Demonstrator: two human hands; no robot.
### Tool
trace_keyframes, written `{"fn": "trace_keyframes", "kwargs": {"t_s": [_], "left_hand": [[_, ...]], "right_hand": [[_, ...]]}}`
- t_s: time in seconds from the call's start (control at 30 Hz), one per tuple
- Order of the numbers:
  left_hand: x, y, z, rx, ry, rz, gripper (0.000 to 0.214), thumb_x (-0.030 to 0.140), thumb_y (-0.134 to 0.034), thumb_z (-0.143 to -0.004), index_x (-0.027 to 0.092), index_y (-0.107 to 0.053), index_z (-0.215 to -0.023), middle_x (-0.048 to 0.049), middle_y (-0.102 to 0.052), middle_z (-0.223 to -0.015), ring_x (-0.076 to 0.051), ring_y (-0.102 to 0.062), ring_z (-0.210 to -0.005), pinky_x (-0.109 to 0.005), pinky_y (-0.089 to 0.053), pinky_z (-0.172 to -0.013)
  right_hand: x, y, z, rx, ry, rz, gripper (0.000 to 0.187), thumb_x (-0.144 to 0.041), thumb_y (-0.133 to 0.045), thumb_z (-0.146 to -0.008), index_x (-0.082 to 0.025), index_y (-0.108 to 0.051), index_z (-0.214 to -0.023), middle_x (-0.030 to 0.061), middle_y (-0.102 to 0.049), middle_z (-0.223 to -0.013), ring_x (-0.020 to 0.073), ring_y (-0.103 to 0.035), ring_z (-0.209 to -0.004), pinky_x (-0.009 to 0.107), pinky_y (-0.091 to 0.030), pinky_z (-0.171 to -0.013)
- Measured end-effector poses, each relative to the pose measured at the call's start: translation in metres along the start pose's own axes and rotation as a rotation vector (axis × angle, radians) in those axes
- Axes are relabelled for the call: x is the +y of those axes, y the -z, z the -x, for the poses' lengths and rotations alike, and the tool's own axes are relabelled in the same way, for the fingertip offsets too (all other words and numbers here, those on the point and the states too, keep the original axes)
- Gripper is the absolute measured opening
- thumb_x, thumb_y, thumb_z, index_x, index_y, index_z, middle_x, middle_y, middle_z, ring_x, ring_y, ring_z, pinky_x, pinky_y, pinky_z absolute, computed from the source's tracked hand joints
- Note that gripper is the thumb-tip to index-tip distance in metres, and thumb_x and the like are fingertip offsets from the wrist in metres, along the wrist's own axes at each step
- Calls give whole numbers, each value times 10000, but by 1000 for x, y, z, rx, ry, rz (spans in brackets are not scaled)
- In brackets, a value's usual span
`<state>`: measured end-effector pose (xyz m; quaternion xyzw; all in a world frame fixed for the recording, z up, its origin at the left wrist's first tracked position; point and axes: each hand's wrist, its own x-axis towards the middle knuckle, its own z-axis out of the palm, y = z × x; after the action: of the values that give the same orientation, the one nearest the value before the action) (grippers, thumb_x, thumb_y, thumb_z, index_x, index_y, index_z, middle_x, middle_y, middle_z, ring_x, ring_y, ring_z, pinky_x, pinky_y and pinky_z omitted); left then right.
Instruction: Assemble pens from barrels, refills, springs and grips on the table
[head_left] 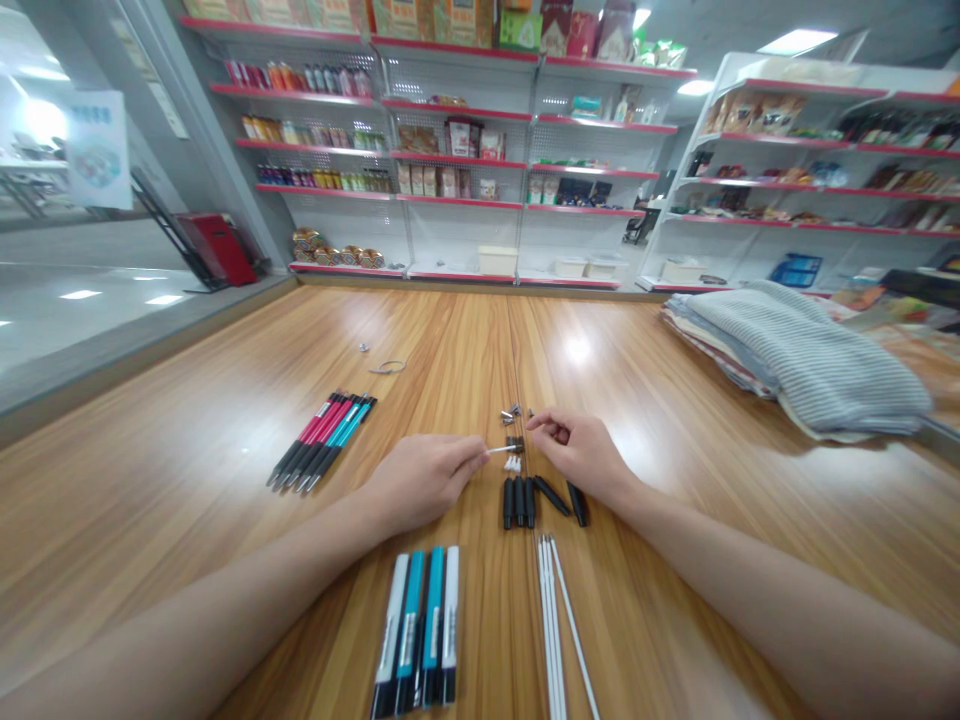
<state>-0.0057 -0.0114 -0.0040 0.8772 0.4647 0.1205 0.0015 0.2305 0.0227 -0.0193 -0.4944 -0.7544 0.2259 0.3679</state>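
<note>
My left hand (435,478) is closed in a pinch on a thin white pen refill (501,449), whose end points right. My right hand (579,448) has its fingers curled, with a tiny dark part at the fingertips too small to name. Between the hands lie small silver pen tips (507,418), small dark pieces and little white pieces (513,464). Below them are several black pen grips (520,502), two of them slanted. Nearer to me lie several white refills (551,630) and, left of those, white and blue pen barrels (411,625).
Several assembled pens (322,440), red and blue with black grips, lie in a row at left. A thin wire ring (387,368) lies beyond them. Folded striped cloth (802,350) is piled at the right. Stocked shelves (457,160) stand past the table's far edge (480,290).
</note>
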Motion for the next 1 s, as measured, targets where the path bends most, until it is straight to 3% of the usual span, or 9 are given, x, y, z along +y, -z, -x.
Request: {"fn": "trace_keyframes", "kwargs": {"t_s": [0.3,1.0], "left_hand": [[2,2,-1,12,-37,14,344,389,-286,-984,218,-534,-819,1,-639,-759,-147,-583,-687,-253,-325,-601],[1,4,-1,7,-53,-12,325,377,-298,-983,221,-542,-837,2,-638,-750,-152,-593,-688,-257,-328,-601]], "right_hand": [[-6,2,2,-103,31,58,208,-285,-582,-796,-199,-690,-951,-39,-550,-584,108,-520,-559,216,-406,-584],[-7,1,1,-80,23,122,166,-284,-582,-787,-197,-694,-873,-39,-563,-571,113,-534,-553,220,-390,-564]]}}
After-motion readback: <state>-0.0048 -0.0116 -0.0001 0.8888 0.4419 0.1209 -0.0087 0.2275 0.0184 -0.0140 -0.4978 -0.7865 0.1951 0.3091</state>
